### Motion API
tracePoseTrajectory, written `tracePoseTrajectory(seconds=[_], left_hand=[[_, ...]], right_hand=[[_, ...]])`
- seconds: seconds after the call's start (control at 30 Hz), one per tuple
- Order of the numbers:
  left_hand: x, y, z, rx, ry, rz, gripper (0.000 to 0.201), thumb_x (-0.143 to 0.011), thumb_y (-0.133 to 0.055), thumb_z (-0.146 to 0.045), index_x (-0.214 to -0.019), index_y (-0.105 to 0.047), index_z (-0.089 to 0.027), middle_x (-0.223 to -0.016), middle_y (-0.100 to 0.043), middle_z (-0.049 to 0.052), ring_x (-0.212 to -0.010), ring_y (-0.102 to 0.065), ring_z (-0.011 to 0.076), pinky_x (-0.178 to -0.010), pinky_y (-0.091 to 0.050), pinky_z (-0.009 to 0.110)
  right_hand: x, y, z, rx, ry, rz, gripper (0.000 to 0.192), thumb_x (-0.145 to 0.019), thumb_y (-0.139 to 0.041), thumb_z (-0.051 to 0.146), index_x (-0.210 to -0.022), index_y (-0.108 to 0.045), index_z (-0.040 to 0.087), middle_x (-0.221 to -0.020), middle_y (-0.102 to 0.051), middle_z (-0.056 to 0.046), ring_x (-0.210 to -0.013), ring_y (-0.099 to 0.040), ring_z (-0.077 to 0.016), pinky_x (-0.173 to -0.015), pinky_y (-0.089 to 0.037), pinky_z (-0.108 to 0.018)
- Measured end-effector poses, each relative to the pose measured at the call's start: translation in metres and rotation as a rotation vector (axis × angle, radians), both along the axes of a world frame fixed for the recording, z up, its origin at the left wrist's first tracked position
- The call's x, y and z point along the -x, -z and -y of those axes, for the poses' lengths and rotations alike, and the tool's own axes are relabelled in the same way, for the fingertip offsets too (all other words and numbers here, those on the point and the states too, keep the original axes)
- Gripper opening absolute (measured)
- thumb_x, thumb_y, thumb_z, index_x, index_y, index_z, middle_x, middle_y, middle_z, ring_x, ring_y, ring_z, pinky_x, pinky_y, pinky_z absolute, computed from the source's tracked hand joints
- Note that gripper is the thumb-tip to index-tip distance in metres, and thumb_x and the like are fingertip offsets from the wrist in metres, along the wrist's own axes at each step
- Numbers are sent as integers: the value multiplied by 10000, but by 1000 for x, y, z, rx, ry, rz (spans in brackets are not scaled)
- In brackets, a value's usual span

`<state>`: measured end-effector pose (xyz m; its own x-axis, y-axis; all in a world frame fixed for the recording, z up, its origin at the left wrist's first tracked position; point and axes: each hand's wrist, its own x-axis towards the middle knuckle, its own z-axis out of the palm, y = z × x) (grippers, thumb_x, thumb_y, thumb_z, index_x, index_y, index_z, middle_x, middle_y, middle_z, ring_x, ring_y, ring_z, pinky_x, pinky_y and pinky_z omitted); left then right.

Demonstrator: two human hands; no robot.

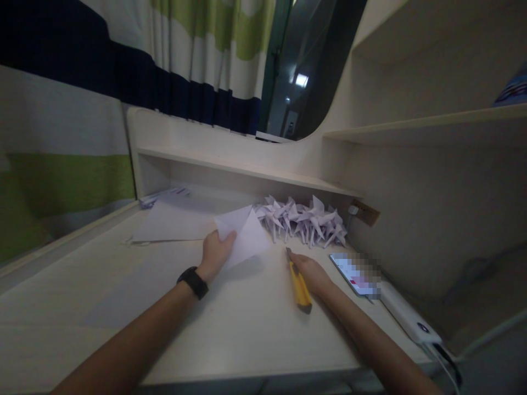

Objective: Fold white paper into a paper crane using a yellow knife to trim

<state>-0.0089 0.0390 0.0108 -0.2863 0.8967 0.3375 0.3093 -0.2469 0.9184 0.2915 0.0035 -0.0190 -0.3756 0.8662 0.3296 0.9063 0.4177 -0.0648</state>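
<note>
My left hand (214,254), with a black watch on its wrist, presses down on a folded sheet of white paper (247,237) lying on the desk (230,323). My right hand (312,272) grips a yellow utility knife (300,284), its tip pointing toward the paper's right edge. The knife rests low against the desk top, just right of the folded sheet.
A pile of folded paper cranes (304,219) sits at the back under a low shelf (247,169). A larger flat sheet (177,222) lies at back left. A phone (356,272) and a white power bank (405,316) with cable lie to the right. Striped curtains hang behind.
</note>
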Motion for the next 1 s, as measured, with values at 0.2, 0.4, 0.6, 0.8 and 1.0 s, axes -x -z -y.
tracePoseTrajectory(seconds=[0.2, 0.4, 0.6, 0.8, 1.0], left_hand=[[-3, 2, 3, -25, 76, -78, 311, -764, -600, -320, -960, -676, -90, -988, -719, 169, -934, -677, 287, -796, -527, 365], [-17, 8, 12, 20, 298, -152, 275, -757, -581, -307, -893, -672, -86, -873, -727, 149, -850, -673, 291, -753, -531, 358], [-20, 18, 13, -27, 502, -119, 266, -756, -559, -283, -899, -685, -97, -869, -732, 101, -823, -669, 267, -745, -530, 347], [-21, 17, 13, 40, 485, -105, 262, -739, -594, -266, -890, -688, -73, -886, -731, 131, -891, -659, 282, -815, -510, 362], [-21, 15, 13, 85, 510, 156, 323, -720, -662, -299, -959, -677, -82, -997, -716, 148, -919, -666, 289, -813, -526, 374]], right_hand=[[-3, -5, -16, 20, -66, 155, 395, -848, -425, 47, -1195, -590, 137, -1138, -675, -144, -1045, -640, -238, -914, -466, -315], [-5, -5, -23, 40, -61, 228, 442, -846, -414, 28, -1250, -569, 120, -1202, -644, -150, -1118, -605, -249, -965, -447, -335], [-10, -8, -26, 94, -66, 204, 482, -842, -443, 67, -1304, -542, 161, -1306, -576, -122, -1171, -574, -244, -990, -424, -317], [-3, -19, -22, 128, 55, 249, 579, -834, -470, 122, -1406, -419, 191, -1327, -560, -126, -1150, -582, -257, -938, -441, -325], [43, -35, -22, -8, 189, -516, 452, -893, -476, 376, -1285, -552, 163, -1047, -715, -118, -959, -672, -257, -850, -488, -354]])
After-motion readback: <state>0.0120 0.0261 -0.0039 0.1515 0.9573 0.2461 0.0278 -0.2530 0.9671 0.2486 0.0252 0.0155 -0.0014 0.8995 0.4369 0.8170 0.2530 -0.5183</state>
